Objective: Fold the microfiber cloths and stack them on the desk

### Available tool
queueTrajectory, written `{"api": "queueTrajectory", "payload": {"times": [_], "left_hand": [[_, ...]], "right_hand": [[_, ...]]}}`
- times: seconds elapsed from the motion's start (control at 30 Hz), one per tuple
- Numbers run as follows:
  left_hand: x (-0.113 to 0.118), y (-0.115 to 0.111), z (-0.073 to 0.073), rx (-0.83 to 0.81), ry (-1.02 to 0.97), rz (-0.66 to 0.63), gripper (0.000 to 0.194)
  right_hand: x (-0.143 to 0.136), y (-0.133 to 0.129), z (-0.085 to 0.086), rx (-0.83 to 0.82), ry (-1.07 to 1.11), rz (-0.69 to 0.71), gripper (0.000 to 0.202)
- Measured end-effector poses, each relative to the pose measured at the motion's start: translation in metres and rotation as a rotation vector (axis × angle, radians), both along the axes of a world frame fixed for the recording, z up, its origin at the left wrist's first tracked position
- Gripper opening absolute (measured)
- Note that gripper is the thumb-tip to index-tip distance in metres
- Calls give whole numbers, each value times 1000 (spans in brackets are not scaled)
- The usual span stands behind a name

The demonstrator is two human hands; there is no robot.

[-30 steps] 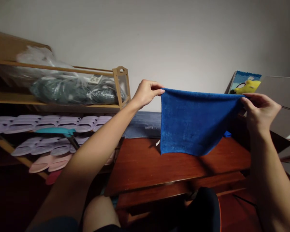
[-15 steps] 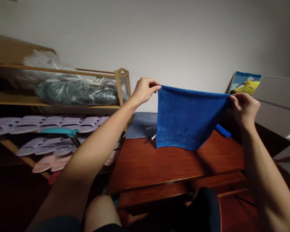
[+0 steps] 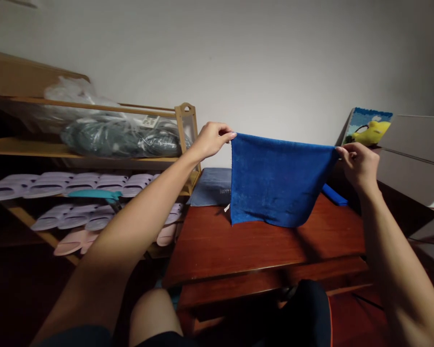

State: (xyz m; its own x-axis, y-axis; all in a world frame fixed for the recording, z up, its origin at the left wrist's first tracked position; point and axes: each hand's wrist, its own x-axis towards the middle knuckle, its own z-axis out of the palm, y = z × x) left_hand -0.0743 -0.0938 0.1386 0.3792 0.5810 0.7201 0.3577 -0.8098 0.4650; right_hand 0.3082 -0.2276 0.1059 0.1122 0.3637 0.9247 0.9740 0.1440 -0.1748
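Note:
A blue towel (image 3: 278, 180) hangs spread out between my hands, its lower edge at the level of the wooden tabletop (image 3: 238, 250). My left hand (image 3: 214, 140) pinches its upper left corner. At the upper right corner, the fingers of my right hand (image 3: 359, 164) are closed on the cloth. Behind the towel lies a grey-blue cloth (image 3: 210, 188) with partly covered lettering. A folded blue cloth (image 3: 334, 195) rests on the table to the right. Whether the towel's bottom edge touches the wood, I cannot tell.
On the left, a wooden rack (image 3: 186, 130) holds plastic-wrapped bundles (image 3: 112, 135) above rows of lilac slippers (image 3: 83, 183) and pink slippers (image 3: 70, 241). A picture with a yellow figure (image 3: 372, 127) leans at the back right, beside white drawers (image 3: 415, 140).
Both hands have come slightly lower and to the left with the towel, which stays stretched between them. The view has shifted a little.

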Motion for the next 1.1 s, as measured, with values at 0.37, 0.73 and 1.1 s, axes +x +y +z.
{"api": "queueTrajectory", "payload": {"times": [0.37, 0.73, 1.1], "left_hand": [[-2, 2, 3, 137, 27, 107, 30], [-17, -32, 5, 77, -149, 50, 25], [-49, -101, 6, 120, -298, 10, 25]], "right_hand": [[0, 6, 8, -25, -61, -25, 33], [-20, -14, 14, 131, -11, 43, 27], [-43, -48, 12, 271, 166, 198, 28]]}}
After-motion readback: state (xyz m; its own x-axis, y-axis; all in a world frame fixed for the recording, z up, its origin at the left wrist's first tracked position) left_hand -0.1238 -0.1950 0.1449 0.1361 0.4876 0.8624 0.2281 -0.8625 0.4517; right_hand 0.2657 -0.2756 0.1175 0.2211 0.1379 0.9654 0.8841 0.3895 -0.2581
